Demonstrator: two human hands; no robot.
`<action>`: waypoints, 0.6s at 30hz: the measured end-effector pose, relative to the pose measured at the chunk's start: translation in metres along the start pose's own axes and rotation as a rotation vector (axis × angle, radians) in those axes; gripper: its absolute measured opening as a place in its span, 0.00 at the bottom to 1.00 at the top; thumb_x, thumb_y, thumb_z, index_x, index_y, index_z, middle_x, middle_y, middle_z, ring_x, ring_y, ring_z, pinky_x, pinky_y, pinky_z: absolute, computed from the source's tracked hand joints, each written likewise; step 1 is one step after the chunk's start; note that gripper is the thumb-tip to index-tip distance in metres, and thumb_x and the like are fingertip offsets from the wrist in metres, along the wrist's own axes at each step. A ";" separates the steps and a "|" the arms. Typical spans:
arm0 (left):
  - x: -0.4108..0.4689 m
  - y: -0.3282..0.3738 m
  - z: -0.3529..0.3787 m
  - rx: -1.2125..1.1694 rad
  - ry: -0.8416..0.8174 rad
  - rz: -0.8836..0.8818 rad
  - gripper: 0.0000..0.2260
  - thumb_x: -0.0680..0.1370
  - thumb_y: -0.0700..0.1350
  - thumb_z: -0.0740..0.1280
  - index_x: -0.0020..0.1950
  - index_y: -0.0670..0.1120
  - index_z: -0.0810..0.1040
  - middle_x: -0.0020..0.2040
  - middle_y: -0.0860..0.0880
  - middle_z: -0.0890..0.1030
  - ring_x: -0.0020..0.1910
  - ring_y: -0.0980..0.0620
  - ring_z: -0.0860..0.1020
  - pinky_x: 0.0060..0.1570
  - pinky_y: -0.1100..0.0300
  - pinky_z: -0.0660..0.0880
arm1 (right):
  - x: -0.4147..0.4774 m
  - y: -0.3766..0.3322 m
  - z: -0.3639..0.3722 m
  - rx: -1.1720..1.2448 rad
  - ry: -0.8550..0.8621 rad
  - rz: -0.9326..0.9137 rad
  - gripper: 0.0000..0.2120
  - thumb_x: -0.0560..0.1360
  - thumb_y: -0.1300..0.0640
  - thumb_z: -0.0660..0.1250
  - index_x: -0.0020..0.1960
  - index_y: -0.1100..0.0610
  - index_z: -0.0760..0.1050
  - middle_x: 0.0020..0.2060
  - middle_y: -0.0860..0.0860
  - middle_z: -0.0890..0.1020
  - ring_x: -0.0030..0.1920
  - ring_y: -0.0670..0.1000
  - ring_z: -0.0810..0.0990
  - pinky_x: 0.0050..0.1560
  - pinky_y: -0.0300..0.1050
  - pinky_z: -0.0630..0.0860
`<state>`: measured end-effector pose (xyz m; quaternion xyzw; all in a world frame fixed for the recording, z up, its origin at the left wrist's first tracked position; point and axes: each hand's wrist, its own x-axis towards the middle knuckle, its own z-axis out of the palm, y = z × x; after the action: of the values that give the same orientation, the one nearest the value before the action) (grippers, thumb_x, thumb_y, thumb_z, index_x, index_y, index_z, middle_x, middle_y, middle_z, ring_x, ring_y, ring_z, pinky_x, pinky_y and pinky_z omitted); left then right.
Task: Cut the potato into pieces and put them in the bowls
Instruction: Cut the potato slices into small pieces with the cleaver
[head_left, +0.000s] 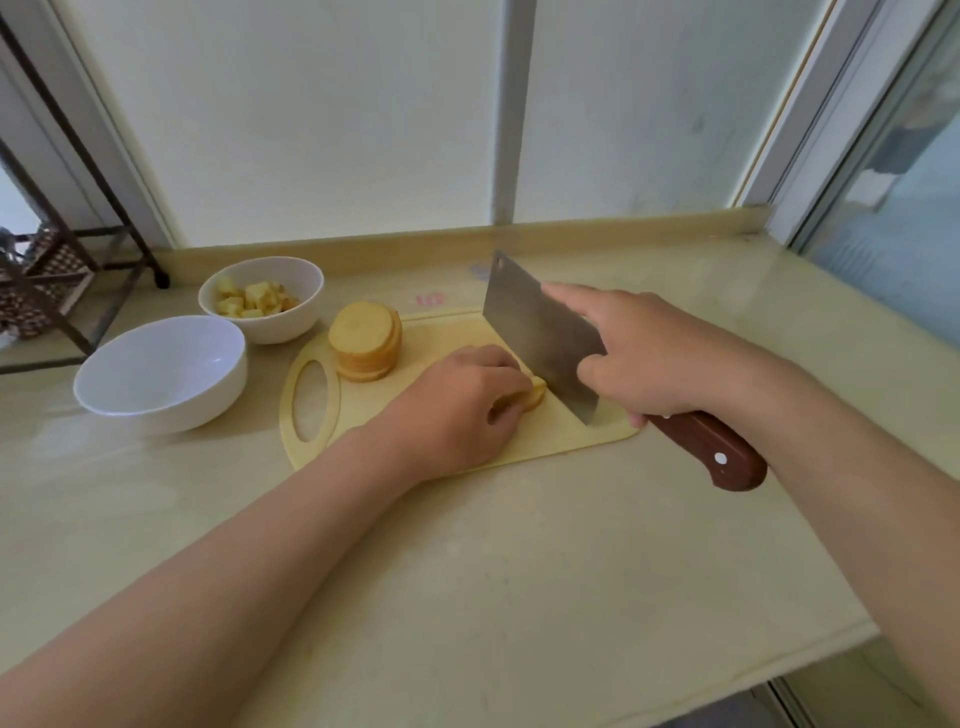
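On the pale yellow cutting board, my left hand curls over a small stack of potato slices and holds it down. My right hand grips the brown wooden handle of a cleaver, index finger stretched along the blade's side; the blade's edge rests on the board right beside the held slices. A taller stack of round potato slices stands at the board's far left. The far white bowl contains potato cubes. The near white bowl holds nothing.
A beige counter carries everything; its front edge runs along the lower right. A dark metal rack with a woven basket stands at the far left. Frosted window panes rise behind the counter's raised back ledge.
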<state>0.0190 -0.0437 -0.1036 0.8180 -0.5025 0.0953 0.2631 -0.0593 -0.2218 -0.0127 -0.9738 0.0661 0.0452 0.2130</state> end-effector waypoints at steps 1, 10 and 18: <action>0.000 -0.001 0.000 0.003 -0.007 -0.002 0.09 0.74 0.45 0.65 0.49 0.44 0.84 0.49 0.48 0.81 0.44 0.48 0.78 0.47 0.53 0.77 | -0.002 -0.001 -0.001 -0.011 -0.003 0.001 0.40 0.78 0.63 0.58 0.83 0.36 0.51 0.72 0.51 0.72 0.25 0.49 0.83 0.31 0.45 0.81; 0.001 -0.002 -0.002 -0.002 -0.003 0.007 0.09 0.74 0.44 0.65 0.46 0.42 0.84 0.46 0.47 0.82 0.45 0.48 0.79 0.47 0.52 0.77 | -0.016 -0.014 -0.005 -0.088 -0.001 0.021 0.41 0.77 0.63 0.59 0.83 0.36 0.51 0.54 0.46 0.73 0.27 0.50 0.84 0.35 0.48 0.83; 0.001 -0.003 -0.002 -0.014 -0.005 0.021 0.09 0.76 0.44 0.65 0.48 0.43 0.84 0.47 0.47 0.83 0.46 0.47 0.79 0.48 0.51 0.76 | -0.022 -0.024 -0.003 -0.103 -0.015 0.020 0.41 0.77 0.63 0.59 0.83 0.35 0.51 0.67 0.54 0.74 0.25 0.49 0.83 0.39 0.52 0.85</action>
<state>0.0222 -0.0421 -0.1027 0.8111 -0.5122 0.0925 0.2668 -0.0777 -0.1988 0.0030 -0.9824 0.0716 0.0581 0.1627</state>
